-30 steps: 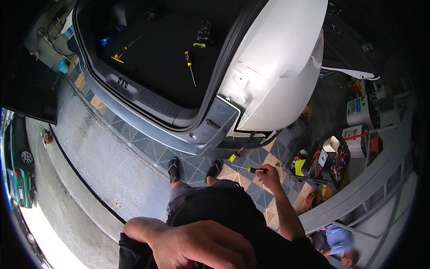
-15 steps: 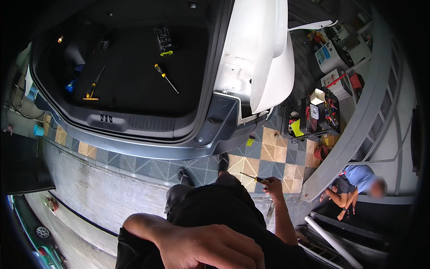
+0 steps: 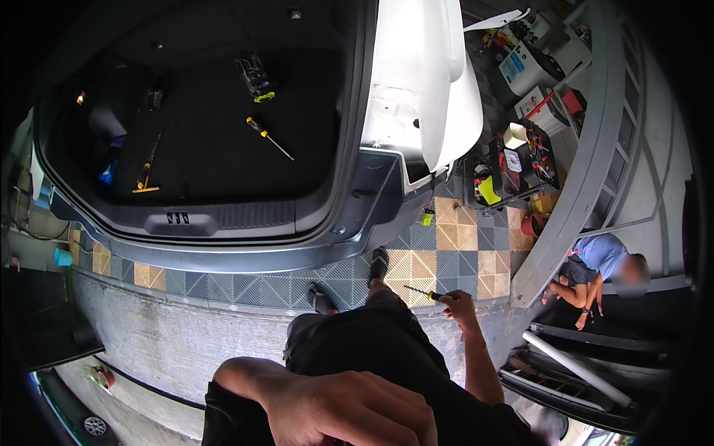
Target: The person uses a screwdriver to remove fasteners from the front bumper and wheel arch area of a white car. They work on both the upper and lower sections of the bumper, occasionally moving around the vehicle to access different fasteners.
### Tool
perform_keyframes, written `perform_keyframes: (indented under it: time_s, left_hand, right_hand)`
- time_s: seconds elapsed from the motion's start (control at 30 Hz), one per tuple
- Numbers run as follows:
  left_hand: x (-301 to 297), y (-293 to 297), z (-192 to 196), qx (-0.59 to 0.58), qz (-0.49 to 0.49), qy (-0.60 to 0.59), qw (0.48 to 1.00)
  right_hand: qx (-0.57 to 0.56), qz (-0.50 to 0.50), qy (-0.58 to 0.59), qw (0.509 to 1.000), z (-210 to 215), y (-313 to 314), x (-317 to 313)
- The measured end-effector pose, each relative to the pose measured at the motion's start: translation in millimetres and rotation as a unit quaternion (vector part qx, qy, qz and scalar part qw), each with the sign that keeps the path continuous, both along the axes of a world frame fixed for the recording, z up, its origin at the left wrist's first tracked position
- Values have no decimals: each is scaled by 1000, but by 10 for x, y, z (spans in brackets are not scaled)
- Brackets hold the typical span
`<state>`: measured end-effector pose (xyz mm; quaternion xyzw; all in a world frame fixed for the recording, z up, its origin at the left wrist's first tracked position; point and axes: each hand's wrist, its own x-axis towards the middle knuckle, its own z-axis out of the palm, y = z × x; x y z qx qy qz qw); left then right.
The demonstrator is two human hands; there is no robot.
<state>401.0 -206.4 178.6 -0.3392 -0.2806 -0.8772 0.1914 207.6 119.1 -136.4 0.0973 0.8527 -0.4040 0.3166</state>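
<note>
My right hand (image 3: 460, 309) is closed round the yellow-and-black handle of a screwdriver (image 3: 435, 296), its thin shaft pointing left over the floor tiles. Close to the camera, my left hand (image 3: 353, 409) is raised in front of my chest. Its fingers are curled and their tips are hidden, so what they hold, if anything, does not show. Ahead is the open cargo area of a car. On its dark floor lie another screwdriver (image 3: 270, 138) with a yellow-and-black handle, a tool with a T-shaped yellow end (image 3: 146, 178), and a dark item with a lime-green end (image 3: 255, 77).
The car's bumper (image 3: 223, 256) curves across ahead of my feet. A black tool cart (image 3: 513, 175) with several tools stands at the right, near a white panel (image 3: 446, 97) of the car. A person (image 3: 595, 271) crouches at the far right beside a white pipe (image 3: 576, 368).
The view has shifted slightly, so the car sits a little further left. My right hand still holds the screwdriver, and my left hand stays raised. The crouching person's arms have moved slightly.
</note>
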Motion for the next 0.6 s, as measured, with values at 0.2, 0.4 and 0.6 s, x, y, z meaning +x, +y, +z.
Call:
perform_keyframes:
  time_s: [0.2, 0.4, 0.6]
  left_hand:
    - [82, -35, -14, 6, 13, 18, 1000]
    - [133, -107, 6, -2, 15, 8, 1000]
    - [143, -134, -19, -2, 10, 15, 1000]
  right_hand:
    - [3, 21, 1, 1000, -50, -48, 0]
    - [-11, 30, -8, 999, -36, -154, -13]
    - [-8, 36, -12, 999, -80, -136, -60]
